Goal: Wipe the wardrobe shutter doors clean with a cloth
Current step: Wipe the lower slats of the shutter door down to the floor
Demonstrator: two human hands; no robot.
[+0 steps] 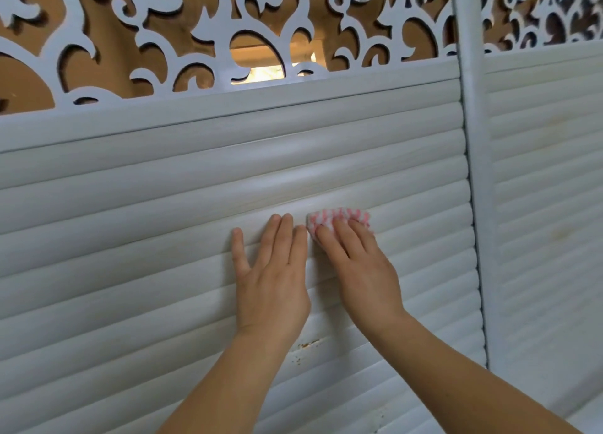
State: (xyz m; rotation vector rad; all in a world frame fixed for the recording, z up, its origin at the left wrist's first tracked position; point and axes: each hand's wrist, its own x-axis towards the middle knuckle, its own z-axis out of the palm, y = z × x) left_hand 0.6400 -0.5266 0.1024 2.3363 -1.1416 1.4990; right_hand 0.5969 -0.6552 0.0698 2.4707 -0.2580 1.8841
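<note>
The left hand (270, 270) lies flat on the white shutter door (130, 238), with its fingers (282, 234) straight and a little spread. The right hand (359, 270) is just beside it. Its fingers (339, 241) are straight and close together, pressing a pink and white cloth (339, 218) against the slats. The cloth peeks out above the right fingertips. Below the left wrist there are small brown spots (308, 344) on a slat. High above the fingers is a white curly cut-out panel (195, 25).

Soft, even, rather dim daylight with a bluish cast. Brightest spot behind the fretwork panel (208, 32), overexposed yellow. Faint shadows under the slats (130, 211). Slight softness everywhere; wide-angle bending toward the edges.
</note>
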